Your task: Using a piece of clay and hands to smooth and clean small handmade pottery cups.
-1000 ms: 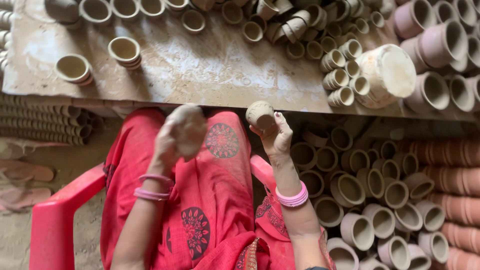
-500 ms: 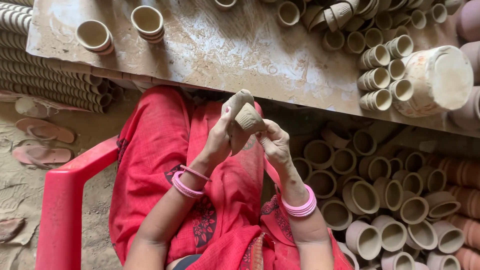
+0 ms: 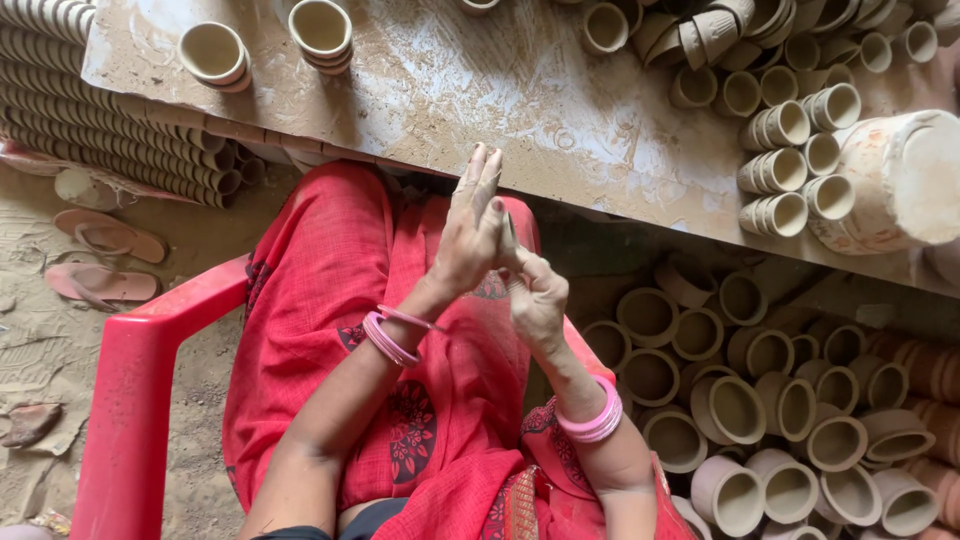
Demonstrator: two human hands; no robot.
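My left hand (image 3: 470,225) stands upright over my lap with its fingers straight, its palm pressed against my right hand (image 3: 535,295). A small lump of grey clay (image 3: 507,238) is squeezed between the two palms, and only a thin sliver of it shows. Both wrists wear pink bangles. The hands hover above my red patterned dress (image 3: 330,290), just in front of the near edge of the mud-smeared work board (image 3: 500,100).
Small clay cups (image 3: 212,52) stand on the board, with stacked cups (image 3: 775,170) and a large pale pot (image 3: 900,180) at its right. Many cups (image 3: 735,410) lie on the ground to the right. A red plastic chair arm (image 3: 140,370) and sandals (image 3: 105,260) are on the left.
My hands were apart, each near a clay lump, then came together. Now the palms press flat on the clay and the left fingers have straightened upward.
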